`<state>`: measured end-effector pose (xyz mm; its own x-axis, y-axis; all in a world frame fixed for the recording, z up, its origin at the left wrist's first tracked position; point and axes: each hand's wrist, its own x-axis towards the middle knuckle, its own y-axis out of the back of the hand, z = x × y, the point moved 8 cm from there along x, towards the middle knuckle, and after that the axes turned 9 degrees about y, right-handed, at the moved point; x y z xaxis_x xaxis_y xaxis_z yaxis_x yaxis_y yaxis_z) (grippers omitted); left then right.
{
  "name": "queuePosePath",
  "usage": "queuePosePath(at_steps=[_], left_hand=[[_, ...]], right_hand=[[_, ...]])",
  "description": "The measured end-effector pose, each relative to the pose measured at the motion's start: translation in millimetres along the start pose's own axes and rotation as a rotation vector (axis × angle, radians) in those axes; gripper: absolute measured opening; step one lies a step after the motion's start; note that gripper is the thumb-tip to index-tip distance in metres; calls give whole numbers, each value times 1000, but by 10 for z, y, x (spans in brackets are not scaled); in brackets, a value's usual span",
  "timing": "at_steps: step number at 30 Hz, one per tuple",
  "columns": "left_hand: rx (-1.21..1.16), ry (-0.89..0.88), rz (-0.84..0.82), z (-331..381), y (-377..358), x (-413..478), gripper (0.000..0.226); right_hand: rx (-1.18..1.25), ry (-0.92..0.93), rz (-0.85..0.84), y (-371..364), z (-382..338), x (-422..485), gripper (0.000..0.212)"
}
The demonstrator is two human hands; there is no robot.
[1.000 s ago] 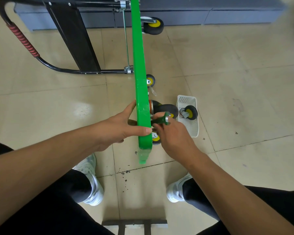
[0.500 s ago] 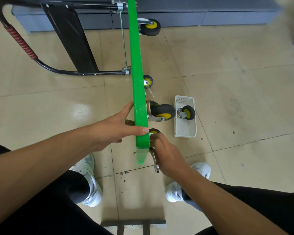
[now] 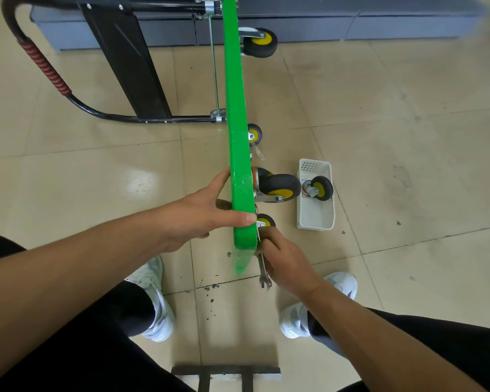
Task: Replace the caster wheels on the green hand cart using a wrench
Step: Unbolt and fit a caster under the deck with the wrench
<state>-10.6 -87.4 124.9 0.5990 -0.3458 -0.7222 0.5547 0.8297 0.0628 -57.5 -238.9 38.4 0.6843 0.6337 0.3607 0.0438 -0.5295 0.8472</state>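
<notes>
The green hand cart (image 3: 236, 114) stands on its edge, deck seen edge-on, black handle (image 3: 40, 63) lying to the left. My left hand (image 3: 207, 213) grips the deck's near end, thumb over the top edge. Black-and-yellow caster wheels stick out to the right: a large one (image 3: 277, 188) by my left hand, a small one (image 3: 265, 220) below it, and others further up (image 3: 254, 134) (image 3: 259, 42). My right hand (image 3: 283, 258) holds a metal wrench (image 3: 263, 270) against the cart's underside near the lower corner, its open jaw pointing toward me.
A white plastic basket (image 3: 317, 216) on the tiled floor to the right holds a loose caster wheel (image 3: 318, 189). My white shoes (image 3: 156, 306) (image 3: 317, 304) stand either side of the cart's end. A dark metal frame (image 3: 227, 374) lies at the bottom. Grey cabinets (image 3: 351, 26) run along the far wall.
A second ago my right hand held a green-handled tool at the large caster. It has since dropped lower and now holds the metal wrench at the deck's bottom corner. My left hand stays put.
</notes>
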Motion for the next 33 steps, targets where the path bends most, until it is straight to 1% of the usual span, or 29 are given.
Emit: queuePosePath(at_steps=[1, 2, 4, 7, 9, 12, 15, 17, 19, 20, 22, 24, 26, 29, 33], left_hand=[[4, 2, 0, -3, -1, 8, 111], [7, 4, 0, -3, -4, 13, 112], [12, 3, 11, -15, 4, 28, 112], [20, -24, 21, 6, -1, 53, 113], [32, -41, 27, 28, -2, 75, 108], [29, -45, 46, 54, -9, 66, 109], [7, -94, 121, 201, 46, 4, 105], [-21, -148, 212, 380, 178, -48, 109], [-55, -175, 320, 517, 383, -90, 115], [-61, -180, 356, 555, 464, -99, 115], [-24, -177, 381, 567, 542, -86, 113], [47, -163, 355, 566, 518, -23, 112], [148, -204, 353, 663, 488, 25, 114], [331, -287, 378, 938, 526, 81, 117], [481, -241, 349, 1020, 677, 209, 117]], right_hand=[[6, -3, -9, 29, 2, -32, 29], [17, -6, -11, 62, 0, -67, 33], [73, -24, 8, 199, -58, -98, 27], [159, -74, 85, 470, -162, -85, 21], [193, -90, 142, 677, -230, -50, 12], [272, -213, 154, 947, -231, 32, 13], [288, -341, 130, 1178, -181, 144, 16], [312, -382, 149, 1404, -159, 279, 19], [342, -407, 173, 1664, -116, 444, 28], [369, -414, 183, 1792, -85, 529, 30], [445, -450, 221, 1990, 31, 667, 24], [527, -510, 237, 2092, 222, 785, 17], [585, -572, 202, 2102, 408, 941, 13], [638, -668, 82, 1972, 720, 1276, 20], [734, -787, -49, 1639, 1209, 1672, 28]])
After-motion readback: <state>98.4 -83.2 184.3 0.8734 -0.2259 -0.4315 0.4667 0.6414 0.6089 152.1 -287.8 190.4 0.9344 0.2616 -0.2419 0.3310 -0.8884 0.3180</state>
